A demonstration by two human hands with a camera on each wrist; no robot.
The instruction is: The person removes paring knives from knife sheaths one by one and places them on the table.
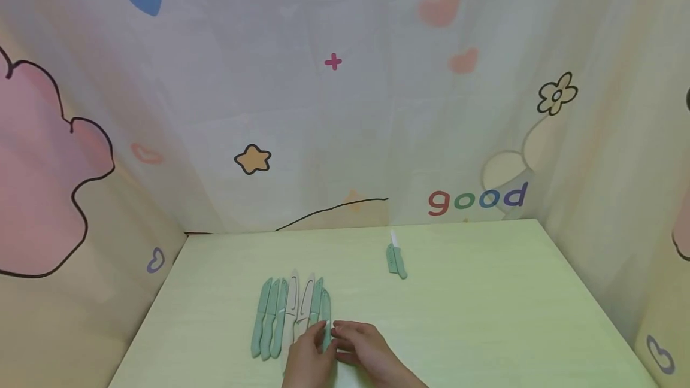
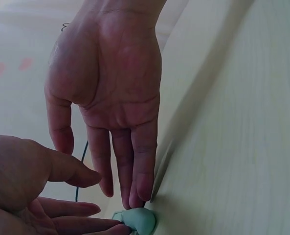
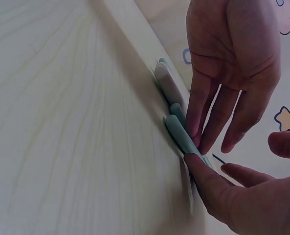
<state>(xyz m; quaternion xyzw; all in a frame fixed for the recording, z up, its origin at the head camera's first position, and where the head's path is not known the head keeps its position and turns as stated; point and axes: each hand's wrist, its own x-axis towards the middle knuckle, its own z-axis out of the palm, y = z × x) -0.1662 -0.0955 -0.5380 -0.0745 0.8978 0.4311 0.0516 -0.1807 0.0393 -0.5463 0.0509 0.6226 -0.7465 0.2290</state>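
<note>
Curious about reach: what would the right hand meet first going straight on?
The right hand would probably meet the slim green sheathed knife at the right end of the row; contact is hard to judge.

I face a pale green tabletop with faint wood grain. Around its back and sides hangs light cloth, printed with a big pink cloud-like shape on my left, a blue heart, an orange star and, right, an outlined flower above multicoloured letters spelling "good".
</note>
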